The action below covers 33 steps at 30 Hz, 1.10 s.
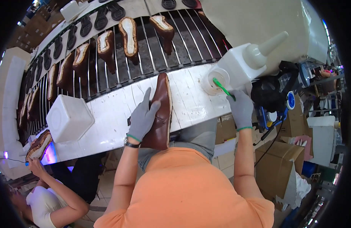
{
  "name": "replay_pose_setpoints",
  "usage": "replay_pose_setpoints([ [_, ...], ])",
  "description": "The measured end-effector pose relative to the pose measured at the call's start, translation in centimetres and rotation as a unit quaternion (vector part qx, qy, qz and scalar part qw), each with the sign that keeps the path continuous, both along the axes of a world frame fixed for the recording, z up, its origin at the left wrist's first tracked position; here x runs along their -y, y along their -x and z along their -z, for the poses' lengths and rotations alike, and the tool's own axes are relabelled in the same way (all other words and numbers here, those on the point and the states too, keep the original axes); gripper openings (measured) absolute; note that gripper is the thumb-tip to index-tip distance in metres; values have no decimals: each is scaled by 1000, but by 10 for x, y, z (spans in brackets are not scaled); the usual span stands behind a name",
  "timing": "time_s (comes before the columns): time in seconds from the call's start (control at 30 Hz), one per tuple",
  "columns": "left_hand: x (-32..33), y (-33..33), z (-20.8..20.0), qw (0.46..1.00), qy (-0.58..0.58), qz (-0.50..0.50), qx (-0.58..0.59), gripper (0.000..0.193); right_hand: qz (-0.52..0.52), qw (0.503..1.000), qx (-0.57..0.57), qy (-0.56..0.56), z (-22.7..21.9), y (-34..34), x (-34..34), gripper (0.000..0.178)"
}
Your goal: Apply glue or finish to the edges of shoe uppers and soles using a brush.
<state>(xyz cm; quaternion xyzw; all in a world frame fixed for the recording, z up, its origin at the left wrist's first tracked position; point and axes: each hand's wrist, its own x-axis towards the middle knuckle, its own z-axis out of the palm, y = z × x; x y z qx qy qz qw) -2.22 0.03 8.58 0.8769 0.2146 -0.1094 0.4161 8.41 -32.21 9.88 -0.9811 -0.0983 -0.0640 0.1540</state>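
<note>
A brown leather boot (159, 123) lies on its side at the white table's front edge, its sole edge turned to the right. My left hand (143, 118), in a grey glove, holds it from the left, with the thumb over the leather and a finger stretched along its side. My gloved right hand (241, 109) pinches a green-handled brush (222, 88). The brush's far end dips into a small translucent cup (209, 83), which hides its tip. Right behind the cup stands a white squeeze bottle (242, 62) with a long nozzle.
Behind the white table (190, 102), a rod conveyor (145, 57) carries several brown shoe uppers, bottoms up. Black soles (101, 18) line the far ledge. A white plastic container (69, 118) stands at left, near a co-worker's hand (36, 167) on another shoe. Cardboard boxes (272, 167) are at right.
</note>
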Motion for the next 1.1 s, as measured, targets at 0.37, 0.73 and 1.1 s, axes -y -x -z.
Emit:
replay_pose_setpoints([
  [0.37,-26,75,15,878,-301,347,134,111,9,940,-231,-251,21,-19,24,28],
  [0.73,10,69,5,973,-53,189,123,131,-76,804,-368,-461,8,-6,-38,19],
  [1.1,16,68,7,980,1,144,135,128,-167,861,-346,-334,18,-5,-82,18],
])
